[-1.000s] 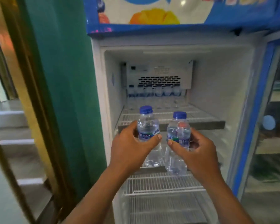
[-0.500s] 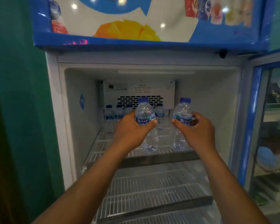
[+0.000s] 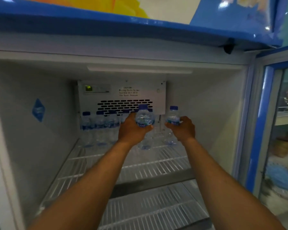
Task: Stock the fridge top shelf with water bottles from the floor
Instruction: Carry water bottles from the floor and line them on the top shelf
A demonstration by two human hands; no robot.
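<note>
Blue-capped bottles had gone deeper into the fridge: left hand point(image 3: 131, 130) gripped one bottle point(image 3: 144, 120), right hand point(image 3: 183, 128) another bottle point(image 3: 173, 117), near the back row point(image 3: 100, 127) on the top shelf point(image 3: 165, 163); nearly placed

Shop: glass-door display fridge point(image 3: 259, 113)

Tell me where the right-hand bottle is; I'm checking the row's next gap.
Head view, right of centre: the right hand holds the bottle over the top shelf, beside the left hand's bottle.
</note>
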